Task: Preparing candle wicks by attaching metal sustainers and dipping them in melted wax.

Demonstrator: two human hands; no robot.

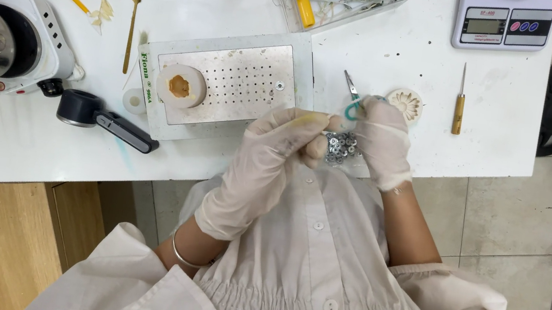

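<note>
Head view, looking down on a white worktable (393, 56) and the person's lap.

Both hands are in thin white gloves and meet at the table's near edge. The left hand (269, 154) is curled, fingertips pinched toward the right hand; it seems to grip one end of a small pale piece, though the piece itself is mostly hidden. The right hand (383, 142) is closed around small scissors with teal handles (352, 101), blade tips pointing up and away from the body.

A cluster of small shiny silver metal rings or beads (340, 147) lies directly between the two hands, just under the fingertips, touching or nearly touching the right glove. Whether it rests on the table edge or hangs from the fingers cannot be told.

Nearby: a cream flower-shaped moulded piece (405, 103) just beyond the right hand; a perforated grey metal plate on a white base (243, 81) with a round cream ring mould (180, 85) on it, above the left hand; a wooden-handled awl (459, 106) well to the right; a black handheld loupe-like tool (106, 119) to the left.

Risks, as judged:
- The silver cluster sits right at the table edge, so a slip of either grip could send pieces into the lap or onto the floor.
- The scissor blades work close to the left fingertips, and a glove could be nicked.
- The gloves look loose at the fingertips, which may dull the pinch on such small parts.
</note>
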